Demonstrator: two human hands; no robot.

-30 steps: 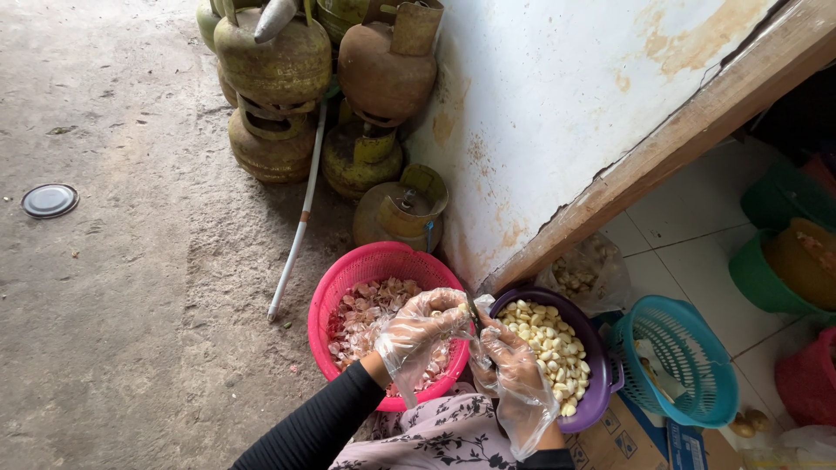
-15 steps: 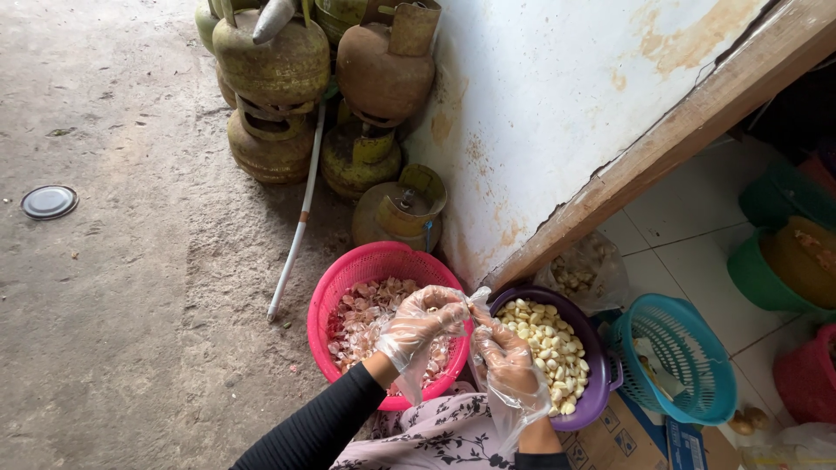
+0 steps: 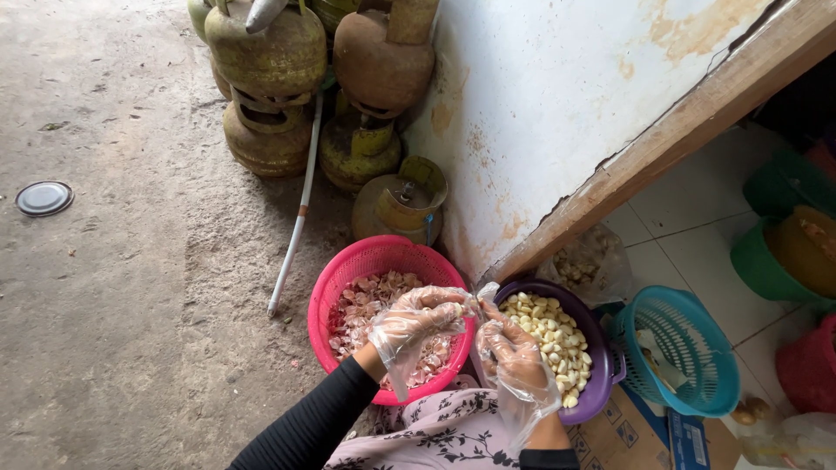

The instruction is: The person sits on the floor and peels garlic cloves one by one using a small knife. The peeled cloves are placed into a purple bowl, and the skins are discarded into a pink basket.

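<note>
Concrete floor; pale peeled garlic clove (image 3: 456,308)

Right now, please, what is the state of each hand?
Left hand: in a clear plastic glove, fingers pinched on a garlic clove above the pink basket.
Right hand: gloved, fingers curled by the clove; whether it grips cannot be told.

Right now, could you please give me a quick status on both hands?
Left hand and right hand, gloved, meet between pink basket and purple bowl. Left fingers pinch a clove. Nothing in the way.
</note>
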